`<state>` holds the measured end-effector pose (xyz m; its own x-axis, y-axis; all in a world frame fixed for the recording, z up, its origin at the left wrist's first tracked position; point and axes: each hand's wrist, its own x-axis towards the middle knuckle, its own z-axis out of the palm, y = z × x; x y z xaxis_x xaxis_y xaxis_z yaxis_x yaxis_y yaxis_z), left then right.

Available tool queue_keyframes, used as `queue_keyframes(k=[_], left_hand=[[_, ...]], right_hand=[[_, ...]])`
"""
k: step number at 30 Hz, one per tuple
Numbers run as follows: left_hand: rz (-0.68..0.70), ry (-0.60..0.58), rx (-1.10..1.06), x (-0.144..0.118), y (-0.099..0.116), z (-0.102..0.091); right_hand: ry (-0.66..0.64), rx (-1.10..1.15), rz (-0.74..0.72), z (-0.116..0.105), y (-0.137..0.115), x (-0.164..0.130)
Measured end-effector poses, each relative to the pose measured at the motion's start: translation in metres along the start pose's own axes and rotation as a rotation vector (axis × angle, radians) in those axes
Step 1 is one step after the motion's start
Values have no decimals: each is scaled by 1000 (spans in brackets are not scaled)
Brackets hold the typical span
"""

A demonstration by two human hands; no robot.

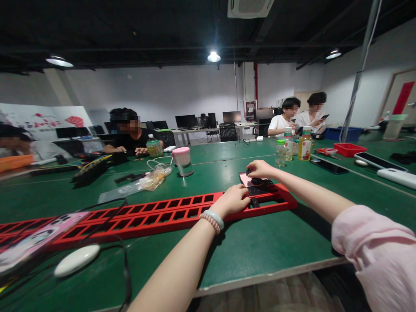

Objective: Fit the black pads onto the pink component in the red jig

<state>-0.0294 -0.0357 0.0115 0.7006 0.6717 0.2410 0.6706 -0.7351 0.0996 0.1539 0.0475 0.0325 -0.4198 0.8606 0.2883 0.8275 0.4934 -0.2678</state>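
Observation:
A long red frame with two rows of rectangular openings (182, 215) lies across the green table. My left hand (231, 200), with bracelets at its wrist, rests over the frame's right part. Its fingers are curled down by black pieces (255, 202) set in the frame; what they grip is hidden. Just beyond the frame, my right hand (261, 168) pinches a small black piece (248, 172). Below that hand is a phone-like flat thing with a light pink face (244, 179), and more black parts (261, 181) lie against it.
A pink-lidded cup (183, 162) and a plastic bag (143, 184) stand beyond the frame. A pink patterned case (39, 240), black cables (126, 260) and a white oval object (77, 260) are at left. Bottles (304, 145), a dark phone (329, 165) and a red tray (349, 150) are at right. Several people sit opposite.

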Motion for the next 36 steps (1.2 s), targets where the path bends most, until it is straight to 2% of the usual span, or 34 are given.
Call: queue_keyframes(k=[4, 9, 17, 20, 25, 32, 36], left_hand=[[-4, -14, -11, 0, 2, -2], [-26, -27, -16, 0, 2, -2], [-33, -14, -26, 0, -2, 2], [-26, -12, -34, 0, -2, 2], [-24, -18, -46, 2, 0, 1], [11, -1, -66, 4, -3, 3], [-9, -12, -82, 4, -5, 3]], right_hand=[[111, 162, 22, -5, 0, -15], [133, 275, 40, -7, -3, -42], [253, 354, 23, 10, -1, -89], [287, 369, 26, 10, 0, -101], [306, 385, 14, 4, -3, -107], [253, 324, -183, 9, -11, -112], [247, 325, -239, 12, -13, -113]])
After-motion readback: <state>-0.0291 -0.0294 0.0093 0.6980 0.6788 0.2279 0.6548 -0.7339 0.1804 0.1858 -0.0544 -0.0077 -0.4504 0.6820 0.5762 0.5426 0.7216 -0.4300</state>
